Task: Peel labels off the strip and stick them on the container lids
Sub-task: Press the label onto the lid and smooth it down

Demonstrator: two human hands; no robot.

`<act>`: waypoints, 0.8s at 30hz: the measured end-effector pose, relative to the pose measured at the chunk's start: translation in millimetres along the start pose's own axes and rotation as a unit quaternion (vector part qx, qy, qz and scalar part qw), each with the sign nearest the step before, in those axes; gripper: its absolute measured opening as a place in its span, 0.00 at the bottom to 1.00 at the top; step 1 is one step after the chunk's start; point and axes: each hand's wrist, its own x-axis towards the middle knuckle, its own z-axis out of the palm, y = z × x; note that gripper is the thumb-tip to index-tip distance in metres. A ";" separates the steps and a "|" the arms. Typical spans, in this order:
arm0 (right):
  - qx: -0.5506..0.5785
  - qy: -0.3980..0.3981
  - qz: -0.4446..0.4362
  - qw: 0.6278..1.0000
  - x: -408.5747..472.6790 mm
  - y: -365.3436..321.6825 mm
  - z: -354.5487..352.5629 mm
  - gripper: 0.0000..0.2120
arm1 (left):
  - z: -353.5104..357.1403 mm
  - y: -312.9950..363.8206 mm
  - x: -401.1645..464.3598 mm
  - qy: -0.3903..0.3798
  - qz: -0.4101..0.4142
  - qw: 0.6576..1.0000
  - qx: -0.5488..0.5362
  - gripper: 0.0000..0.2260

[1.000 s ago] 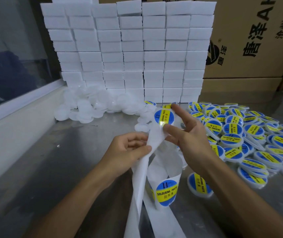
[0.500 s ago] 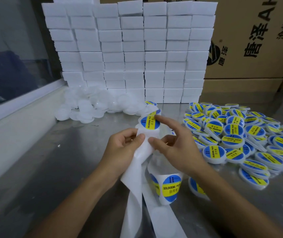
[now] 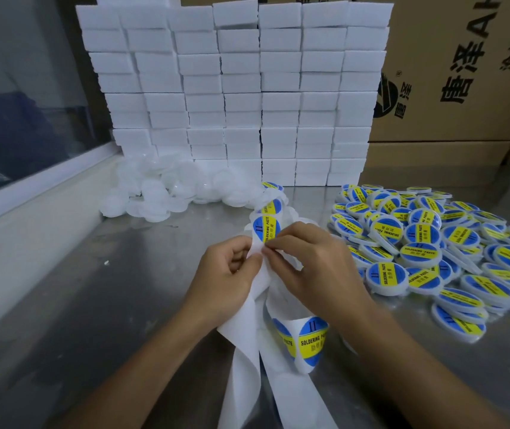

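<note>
- Two bare forearms reach in from the bottom edge over a grey metal bench (image 3: 99, 305).
- The left hand (image 3: 226, 274) has its fingers curled, thumb and forefinger clamped on the white backing strip (image 3: 244, 335).
- The right hand (image 3: 312, 267) meets it fingertip to fingertip, pinching at the lower edge of a round blue and yellow label (image 3: 264, 229) that sits on the strip just above both hands.
- A second label of the same kind (image 3: 270, 209) sits higher on the strip, which curves away towards the back of the bench.
- Below the hands the strip loops down; one more label reading "SOLDERING PASTE" (image 3: 311, 339) shows on the loop, and bare backing trails off the bottom edge.
- To the right, a pile of labelled lids (image 3: 427, 243) covers the bench, all blue and yellow on top.
- Behind the hands, to the left, lies a heap of plain white lids (image 3: 167, 193).
- A wall of stacked white blocks (image 3: 235, 94) stands at the back, with printed cardboard boxes (image 3: 464, 72) to its right.
- A window (image 3: 24, 94) runs along the left side.
</note>
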 end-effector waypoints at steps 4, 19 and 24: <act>-0.025 0.006 -0.012 1.000 1.5 -2.3 2.2 0.07 | -0.7 2.5 0.3 -0.008 0.005 1.000 0.001 0.05; -0.018 -0.009 0.027 0.999 1.5 -3.1 4.5 0.04 | -1.0 0.6 -1.0 -0.020 0.016 1.000 0.010 0.06; 0.074 0.033 0.126 0.989 2.7 5.0 -2.4 0.02 | -4.3 -4.6 2.2 0.026 0.012 0.999 0.026 0.12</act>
